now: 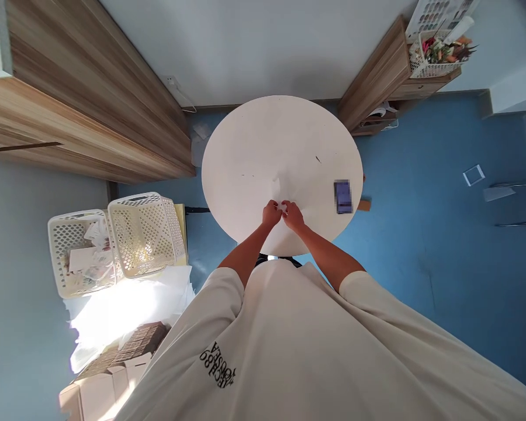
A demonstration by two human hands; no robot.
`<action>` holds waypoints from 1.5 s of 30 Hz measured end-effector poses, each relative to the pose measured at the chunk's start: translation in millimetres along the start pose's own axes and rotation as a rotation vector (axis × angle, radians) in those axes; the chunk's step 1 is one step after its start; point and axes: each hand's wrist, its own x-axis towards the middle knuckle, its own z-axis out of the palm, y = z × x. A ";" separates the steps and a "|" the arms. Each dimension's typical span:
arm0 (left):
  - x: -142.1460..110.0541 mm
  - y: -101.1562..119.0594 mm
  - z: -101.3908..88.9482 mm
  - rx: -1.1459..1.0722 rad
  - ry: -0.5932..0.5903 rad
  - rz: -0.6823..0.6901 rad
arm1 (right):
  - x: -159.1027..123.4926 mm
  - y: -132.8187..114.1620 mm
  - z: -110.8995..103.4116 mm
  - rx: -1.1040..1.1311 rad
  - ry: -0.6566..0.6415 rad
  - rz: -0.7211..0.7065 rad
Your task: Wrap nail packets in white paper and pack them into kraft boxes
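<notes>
Both hands meet over the near half of a round white table (245,140). My left hand (270,214) and my right hand (293,215) are closed, fingertips pinched close together. Between them is a thin, whitish, crumpled piece (276,186) that extends away from me over the tabletop. It looks like tissue or plastic film, but its kind is too small to make out. A dark blue-purple rectangular object (343,196), blurred out, lies to the right of my right hand, near the table's edge.
White perforated baskets (142,234) (85,257) stand at left, one holding packets, near white sheets (127,304) and cardboard (105,392). A wooden cabinet (135,105) rises at left. At right, a wooden shelf unit (377,76) carries a basket (433,64) of colourful items. A small dark mark (318,159) shows on the tabletop.
</notes>
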 end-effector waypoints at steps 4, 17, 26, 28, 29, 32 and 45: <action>1.5 -3.2 0.2 -0.012 -0.058 0.086 | 1.4 5.8 3.7 0.033 -0.002 -0.015; -10.4 -28.4 -9.9 0.602 0.037 0.512 | -15.8 23.4 -7.4 -0.030 -0.010 -0.246; -5.0 -29.3 -6.3 0.720 0.029 0.601 | -21.3 28.9 -15.8 -0.283 -0.071 -0.315; -1.3 -29.9 -4.1 0.730 0.043 0.613 | -22.1 26.7 -15.8 -0.288 -0.079 -0.310; 0.6 -30.3 -3.4 0.735 0.052 0.618 | -22.7 25.8 -15.8 -0.291 -0.081 -0.308; 4.6 -32.0 -3.7 0.762 0.052 0.646 | -25.8 24.4 -15.6 -0.293 -0.088 -0.312; -29.0 -43.1 -11.1 0.656 -0.101 0.564 | -46.1 20.4 -19.4 -0.324 -0.114 -0.399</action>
